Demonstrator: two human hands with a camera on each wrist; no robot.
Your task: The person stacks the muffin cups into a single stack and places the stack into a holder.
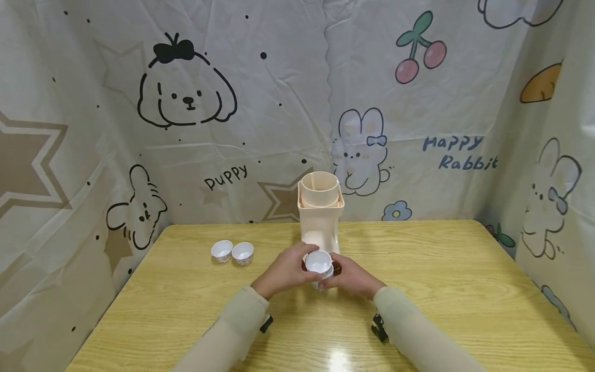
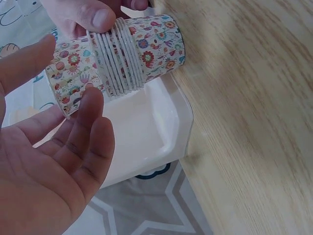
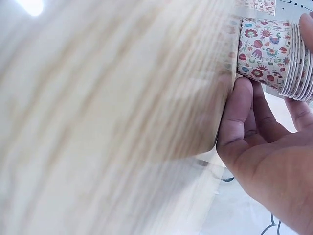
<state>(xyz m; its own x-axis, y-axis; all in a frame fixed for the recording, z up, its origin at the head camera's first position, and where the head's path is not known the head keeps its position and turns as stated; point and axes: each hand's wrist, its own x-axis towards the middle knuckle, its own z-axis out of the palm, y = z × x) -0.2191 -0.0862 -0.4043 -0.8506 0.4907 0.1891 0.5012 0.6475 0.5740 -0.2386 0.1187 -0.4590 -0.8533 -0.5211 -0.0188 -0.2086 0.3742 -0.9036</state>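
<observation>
A stack of paper cups (image 2: pixel 159 49) with a colourful floral print stands low over the table, several white rims crowded together at its middle. The topmost cup (image 1: pixel 318 261) sticks up from the stack, its white inside facing up. My left hand (image 1: pixel 289 268) holds this top cup between thumb and fingers. From the other side, my right hand (image 1: pixel 354 276) grips the stack, with its thumb on the rims in the left wrist view. Just behind both hands stands a pale beige holder (image 1: pixel 319 222) with a round tube in its top.
Two more paper cups, a left one (image 1: pixel 222 251) and a right one (image 1: pixel 243 253), stand side by side on the wooden table (image 1: pixel 418 268). A printed cloth (image 1: pixel 279 103) hangs behind the table and along both sides.
</observation>
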